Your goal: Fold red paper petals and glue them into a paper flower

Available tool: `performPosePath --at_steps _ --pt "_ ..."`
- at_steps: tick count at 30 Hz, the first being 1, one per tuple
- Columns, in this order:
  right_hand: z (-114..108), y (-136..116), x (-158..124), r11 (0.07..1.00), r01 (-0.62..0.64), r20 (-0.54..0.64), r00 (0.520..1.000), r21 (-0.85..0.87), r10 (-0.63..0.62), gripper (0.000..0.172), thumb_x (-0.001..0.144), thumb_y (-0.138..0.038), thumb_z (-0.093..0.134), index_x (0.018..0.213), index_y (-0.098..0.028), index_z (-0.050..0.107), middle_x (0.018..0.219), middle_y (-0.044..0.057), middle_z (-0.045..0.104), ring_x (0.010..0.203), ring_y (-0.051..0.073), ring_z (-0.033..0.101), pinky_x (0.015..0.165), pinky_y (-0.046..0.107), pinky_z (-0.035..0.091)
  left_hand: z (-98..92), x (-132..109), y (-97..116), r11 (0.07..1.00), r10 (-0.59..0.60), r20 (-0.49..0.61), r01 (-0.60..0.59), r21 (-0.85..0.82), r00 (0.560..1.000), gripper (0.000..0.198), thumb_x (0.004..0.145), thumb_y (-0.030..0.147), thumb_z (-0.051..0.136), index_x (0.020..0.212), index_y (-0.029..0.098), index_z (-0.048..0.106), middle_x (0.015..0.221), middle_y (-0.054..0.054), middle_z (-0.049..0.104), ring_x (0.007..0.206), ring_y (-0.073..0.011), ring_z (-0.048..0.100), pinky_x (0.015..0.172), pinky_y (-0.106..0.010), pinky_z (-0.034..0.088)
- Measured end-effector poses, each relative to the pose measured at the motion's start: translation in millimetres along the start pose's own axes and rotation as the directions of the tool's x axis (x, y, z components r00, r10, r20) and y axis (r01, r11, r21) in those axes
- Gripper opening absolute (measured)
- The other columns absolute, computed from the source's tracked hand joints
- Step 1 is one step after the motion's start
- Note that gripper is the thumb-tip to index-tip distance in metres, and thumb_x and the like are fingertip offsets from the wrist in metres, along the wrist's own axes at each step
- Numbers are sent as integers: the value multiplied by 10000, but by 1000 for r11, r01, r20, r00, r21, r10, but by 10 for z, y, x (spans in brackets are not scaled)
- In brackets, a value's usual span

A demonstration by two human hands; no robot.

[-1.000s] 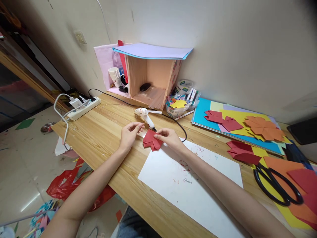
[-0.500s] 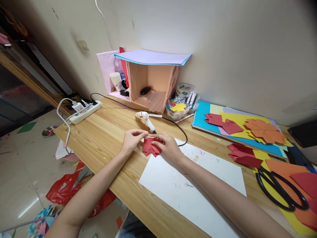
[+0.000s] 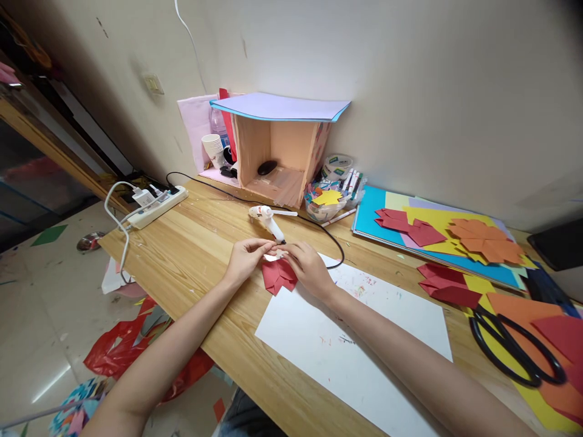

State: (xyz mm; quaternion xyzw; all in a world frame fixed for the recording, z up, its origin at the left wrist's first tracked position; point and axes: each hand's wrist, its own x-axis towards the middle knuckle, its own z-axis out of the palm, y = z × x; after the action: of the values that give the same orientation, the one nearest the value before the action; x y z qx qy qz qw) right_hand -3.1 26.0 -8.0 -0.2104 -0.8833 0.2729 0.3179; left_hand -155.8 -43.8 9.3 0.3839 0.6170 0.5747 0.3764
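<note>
A folded red paper piece (image 3: 279, 278) with pointed lobes lies just below my fingertips, partly over the tabletop. My left hand (image 3: 247, 258) has thumb and index finger pinched together at its upper edge. My right hand (image 3: 308, 267) meets it from the other side, fingers bent and drawn together. Between the fingertips shows a small pale piece (image 3: 280, 254), too small to identify. Right behind the hands lies a white glue gun (image 3: 268, 223), its handle end close to the fingers. A white sheet (image 3: 364, 358) with coloured marks lies under my right forearm.
Black-handled scissors (image 3: 514, 349) lie on coloured paper at the right. Red and orange folded paper shapes (image 3: 485, 240) rest on a paper stack (image 3: 373, 209). An open box (image 3: 282, 145), a tub of scraps and pens (image 3: 323, 203) and a power strip (image 3: 159, 206) stand farther back.
The red paper piece has shifted slightly toward me and shows flatter. My right fingers have moved off its face and up to my left fingertips, where a pale piece now shows.
</note>
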Motion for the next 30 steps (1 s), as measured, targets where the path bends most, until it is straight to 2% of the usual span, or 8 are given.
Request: performPosePath --at_steps 4,9,14,17,21,25,30 --pt "-44 -33 -14 981 -49 -66 996 186 62 235 833 -259 471 1046 -233 568 925 53 605 812 178 541 763 315 414 28 -42 9 999 23 7 -23 46 1000 228 585 342 696 689 139 686 702 -55 689 676 -180 625 680 -293 497" --pt "-87 -64 -23 910 -104 -1 993 401 114 210 758 -287 576 952 -240 640 824 28 630 702 148 549 720 302 426 52 -84 23 985 118 -3 -117 130 993 208 552 321 716 633 148 634 637 -17 650 592 -133 582 598 -242 465" --pt "-59 -17 -12 728 -243 93 966 641 241 163 672 -281 657 821 -222 689 803 29 661 748 155 578 710 282 439 47 -106 38 925 292 -24 -276 260 956 224 559 295 717 629 160 552 632 17 574 601 -104 529 598 -215 432" --pt "-22 37 -6 585 -316 169 941 747 293 147 657 -287 670 789 -229 697 811 26 675 741 145 586 697 269 441 43 -111 42 917 316 3 -306 258 949 207 601 289 693 664 164 541 658 18 560 622 -101 523 610 -212 427" --pt "22 94 0 467 -357 232 924 809 304 111 645 -288 682 731 -220 700 747 11 672 651 113 569 624 234 429 45 -104 28 935 283 32 -283 215 959 239 604 296 694 701 166 518 666 22 554 597 -98 517 569 -209 422" --pt "45 100 -4 453 -371 236 915 811 327 132 628 -305 693 708 -200 689 684 -2 649 597 99 540 585 224 413 47 -85 -15 947 265 59 -271 173 962 287 581 294 711 755 164 524 688 19 569 609 -105 530 578 -218 433" --pt "37 64 -4 439 -350 220 922 828 320 123 624 -280 702 728 -216 683 727 -5 657 648 107 558 634 233 425 33 -63 -52 954 260 88 -270 132 962 295 578 257 715 796 159 542 671 21 571 613 -105 533 581 -217 430"
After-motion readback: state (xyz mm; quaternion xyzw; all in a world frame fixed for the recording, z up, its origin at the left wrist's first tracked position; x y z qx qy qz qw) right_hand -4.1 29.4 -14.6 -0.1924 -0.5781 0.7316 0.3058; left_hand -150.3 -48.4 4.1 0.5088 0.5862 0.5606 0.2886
